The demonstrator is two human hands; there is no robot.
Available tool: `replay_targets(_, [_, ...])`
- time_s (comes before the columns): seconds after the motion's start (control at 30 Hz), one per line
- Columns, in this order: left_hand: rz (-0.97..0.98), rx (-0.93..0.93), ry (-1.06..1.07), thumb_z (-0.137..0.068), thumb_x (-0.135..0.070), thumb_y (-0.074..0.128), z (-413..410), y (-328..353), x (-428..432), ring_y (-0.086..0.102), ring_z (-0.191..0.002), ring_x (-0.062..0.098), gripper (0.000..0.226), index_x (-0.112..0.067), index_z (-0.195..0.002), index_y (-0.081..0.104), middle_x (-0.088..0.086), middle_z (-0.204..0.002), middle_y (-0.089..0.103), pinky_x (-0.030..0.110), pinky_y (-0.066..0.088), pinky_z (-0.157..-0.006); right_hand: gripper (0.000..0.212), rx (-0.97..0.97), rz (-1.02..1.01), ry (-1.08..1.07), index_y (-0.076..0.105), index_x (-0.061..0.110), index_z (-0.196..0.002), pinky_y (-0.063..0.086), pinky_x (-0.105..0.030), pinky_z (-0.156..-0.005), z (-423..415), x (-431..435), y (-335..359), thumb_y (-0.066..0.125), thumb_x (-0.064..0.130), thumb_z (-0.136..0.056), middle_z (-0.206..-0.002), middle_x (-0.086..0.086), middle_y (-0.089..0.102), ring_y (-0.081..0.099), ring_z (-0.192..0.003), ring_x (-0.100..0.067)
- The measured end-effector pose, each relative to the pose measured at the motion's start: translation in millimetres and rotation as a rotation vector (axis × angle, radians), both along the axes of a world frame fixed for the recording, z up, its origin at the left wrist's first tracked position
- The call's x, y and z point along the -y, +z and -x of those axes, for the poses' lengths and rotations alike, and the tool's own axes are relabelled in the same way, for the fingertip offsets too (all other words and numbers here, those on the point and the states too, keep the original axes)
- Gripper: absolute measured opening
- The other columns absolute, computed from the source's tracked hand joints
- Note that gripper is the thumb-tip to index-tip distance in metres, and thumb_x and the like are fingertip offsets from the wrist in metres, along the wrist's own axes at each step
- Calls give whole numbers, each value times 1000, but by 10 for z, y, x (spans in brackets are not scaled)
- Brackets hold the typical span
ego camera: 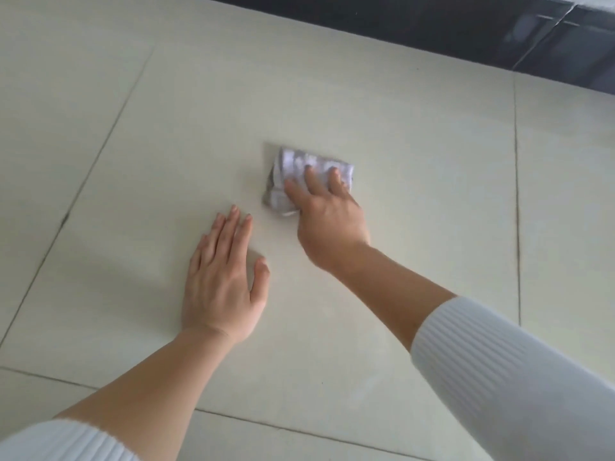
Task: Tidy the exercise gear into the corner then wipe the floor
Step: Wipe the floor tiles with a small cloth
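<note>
A crumpled white and grey cloth [293, 168] lies on the pale tiled floor [416, 168] near the middle of the view. My right hand [327, 214] presses down on the cloth with straight fingers laid across it, covering its near right part. My left hand [221, 277] rests flat on the floor to the left of the cloth, fingers straight and a little apart, holding nothing. Both forearms are bare below white ribbed sleeves. No exercise gear is in view.
A dark skirting or wall base [466, 31] runs along the top right edge of the floor. Thin grout lines [516, 194] cross the tiles to the left, to the right and along the bottom.
</note>
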State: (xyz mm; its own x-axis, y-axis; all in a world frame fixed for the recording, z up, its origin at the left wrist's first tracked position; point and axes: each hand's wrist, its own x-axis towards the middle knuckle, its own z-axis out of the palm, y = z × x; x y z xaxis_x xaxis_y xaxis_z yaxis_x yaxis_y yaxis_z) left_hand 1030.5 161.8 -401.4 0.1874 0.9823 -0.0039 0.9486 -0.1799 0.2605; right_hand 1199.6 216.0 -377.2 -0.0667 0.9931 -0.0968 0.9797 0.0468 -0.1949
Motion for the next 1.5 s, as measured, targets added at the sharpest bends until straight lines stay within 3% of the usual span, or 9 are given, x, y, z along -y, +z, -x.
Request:
replay_targets(0.07, [3,5,3,-90,-38,29,0,8,1,18,-146,18,62,-12,-147,33,5,-157,26,34,13,-117,56,-75,-70,281,53,18,-136,43,-44,-102,-107,165,-4,57,4,-82,-144,-10,48,42,-132,-42])
replay_targets(0.17, [2,2,-1,-90,-37,30,3,12,-1,19,-145,18,63,-12,-147,33,5,-157,27,35,14,-117,49,-31,-128,506,59,14,-130,43,-39,-103,-808,136,-97,47,7,-83,-139,-12,53,49,-128,-35])
replay_targets(0.37, [8,-1,6,-90,-36,33,-9,25,3,19,-145,18,62,-13,-147,33,4,-156,28,35,16,-116,62,-13,-30,-595,40,33,-142,40,-43,-98,-1716,-169,51,35,2,-88,-152,-7,32,39,-132,-35])
replay_targets(0.47, [-1,0,11,-90,-35,36,-10,21,5,21,-145,19,61,-13,-146,35,4,-156,29,35,17,-116,56,56,58,-804,36,25,-142,27,-44,-107,-1635,-668,97,36,4,-90,-148,-14,32,27,-137,-35])
replay_targets(0.73, [24,-16,13,-88,-36,36,-12,47,-6,18,-145,17,62,-13,-146,35,4,-156,28,35,17,-115,71,-21,-26,-279,19,28,-152,28,-45,-113,-670,-863,-8,37,1,-89,-160,-3,15,16,-144,-35])
replay_targets(0.93, [46,-16,10,-90,-36,34,8,44,-9,19,-145,19,61,-13,-146,35,5,-157,27,36,17,-115,52,-91,-35,324,49,25,-139,46,-34,-96,-773,-40,17,30,15,-92,-149,7,41,35,-140,-25])
replay_targets(1.0, [48,-11,16,-90,-36,33,2,41,-5,19,-145,19,61,-13,-147,35,5,-157,26,36,16,-115,52,-79,-34,237,50,29,-139,45,-34,-99,-1109,136,38,30,15,-93,-150,10,38,33,-140,-17])
replay_targets(1.2, [34,-2,13,-89,-36,33,-17,0,-2,22,-145,21,62,-13,-147,33,6,-157,25,39,20,-115,63,-22,105,-829,33,36,-145,40,-39,-84,-1344,-2,160,32,3,-92,-151,-9,28,36,-130,-37])
replay_targets(1.5, [55,39,-16,-88,-34,36,-15,-10,-7,21,-145,24,63,-10,-146,32,8,-157,26,41,19,-114,70,-82,174,-343,17,44,-149,44,-33,-95,35,794,188,36,2,-96,-160,10,8,1,-148,-25])
